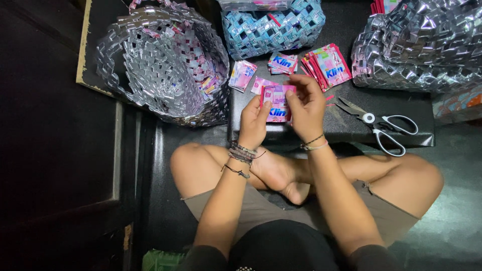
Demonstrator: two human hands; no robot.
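Left hand (253, 120) and right hand (306, 108) both pinch one pink sachet wrapper (277, 103); scissors (381, 125) lie right of them, woven silver basket (160, 65) left.

Left hand (253, 122) and right hand (306, 108) pinch a pink sachet wrapper (277, 103) over the front edge of the black low table (346, 128). Scissors (379, 125) lie near its front right corner; wrapper stacks (321, 65) mid-table, blue woven basket (273, 25) at rear edge. Silver woven basket (160, 60) off its left edge.
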